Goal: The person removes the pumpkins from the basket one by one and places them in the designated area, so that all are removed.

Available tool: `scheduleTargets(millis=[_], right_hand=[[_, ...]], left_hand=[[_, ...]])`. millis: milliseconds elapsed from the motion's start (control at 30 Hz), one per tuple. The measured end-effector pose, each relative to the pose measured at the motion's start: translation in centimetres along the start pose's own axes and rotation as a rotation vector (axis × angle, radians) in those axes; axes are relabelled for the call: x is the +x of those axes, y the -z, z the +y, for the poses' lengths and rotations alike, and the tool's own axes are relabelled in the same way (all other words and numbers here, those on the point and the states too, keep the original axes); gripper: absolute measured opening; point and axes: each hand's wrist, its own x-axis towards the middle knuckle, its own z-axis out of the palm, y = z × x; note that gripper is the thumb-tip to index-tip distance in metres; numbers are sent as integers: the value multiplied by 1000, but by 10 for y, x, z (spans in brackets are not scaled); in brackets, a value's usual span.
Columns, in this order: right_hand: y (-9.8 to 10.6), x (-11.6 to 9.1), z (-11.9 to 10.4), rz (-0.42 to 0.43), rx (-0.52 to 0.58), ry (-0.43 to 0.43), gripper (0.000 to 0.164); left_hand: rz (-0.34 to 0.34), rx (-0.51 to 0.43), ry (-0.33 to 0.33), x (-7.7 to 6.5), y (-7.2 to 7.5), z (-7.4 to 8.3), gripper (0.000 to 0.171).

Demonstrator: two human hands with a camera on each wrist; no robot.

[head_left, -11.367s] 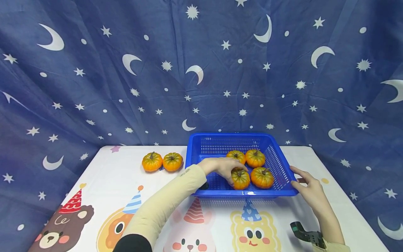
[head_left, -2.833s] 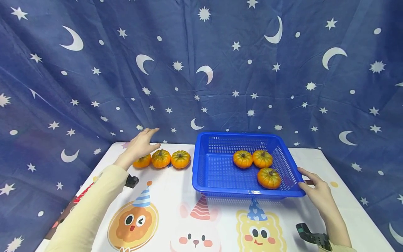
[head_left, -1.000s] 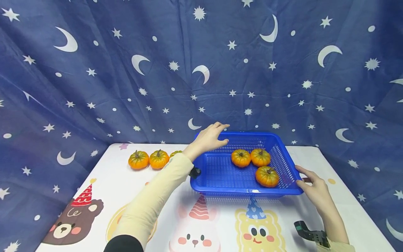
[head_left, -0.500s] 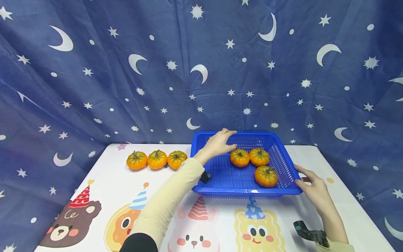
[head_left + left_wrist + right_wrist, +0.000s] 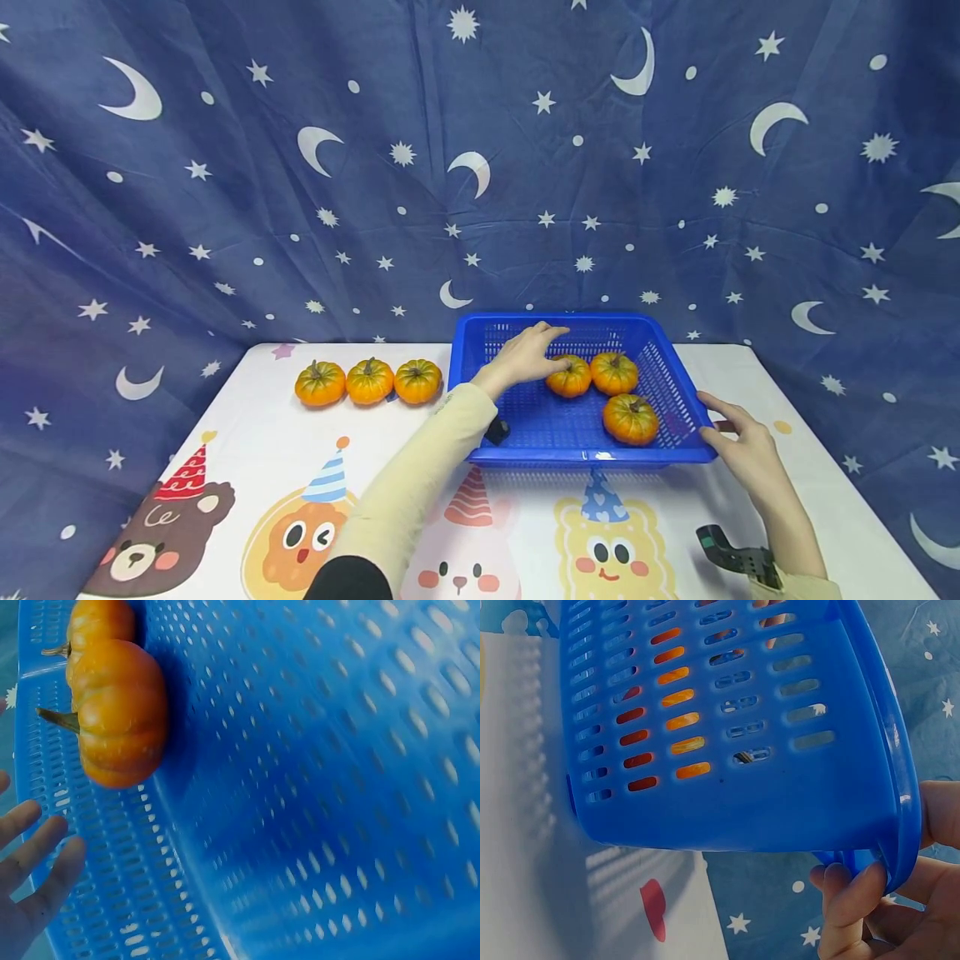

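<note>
Three small orange pumpkins lie in the blue plastic basket (image 5: 540, 456). My left hand (image 5: 527, 357) reaches into it, thumb and fingers spread just left of the rear-left pumpkin (image 5: 570, 379). In the left wrist view, a gap shows between the fingers (image 5: 52, 877) and that pumpkin (image 5: 124, 712). To its right sits another pumpkin (image 5: 615, 373), with the third pumpkin (image 5: 631, 419) in front. My right hand (image 5: 738, 437) pinches the basket's right rim near the front corner; the right wrist view shows fingers and thumb around the rim (image 5: 907, 825).
Three more pumpkins (image 5: 370, 382) stand in a row on the table, left of the basket. The white tablecloth (image 5: 405, 442) has printed cartoon animals. A dark blue curtain (image 5: 360, 200) with moons and stars hangs behind the table.
One pumpkin has gone from the basket to the left end of the table row. My left hand has come back from that row, lowering into the basket. My right hand stays on the rim.
</note>
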Motion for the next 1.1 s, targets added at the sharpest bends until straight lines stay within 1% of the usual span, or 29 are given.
scheduleTargets(millis=[267, 500, 533, 733, 767, 900, 1100], right_hand=[[0, 0, 1, -4, 1, -7, 53], [0, -1, 1, -15, 8, -21, 53], [0, -1, 1, -13, 9, -18, 53], [1, -2, 2, -7, 17, 3, 52], [1, -2, 2, -7, 17, 4, 52], [1, -1, 2, -7, 18, 7, 52], [1, -1, 1, -11, 21, 5, 52]], left_hand=[[-32, -46, 15, 6, -10, 2, 65], [-89, -132, 50, 7, -16, 0, 74], [-83, -129, 45, 10, -21, -3, 75], [-102, -145, 57, 13, -26, -5, 77], [-117, -155, 67, 11, -23, -2, 76], [-117, -163, 64, 15, -29, -4, 78], [-160, -253, 100, 13, -32, -7, 84]])
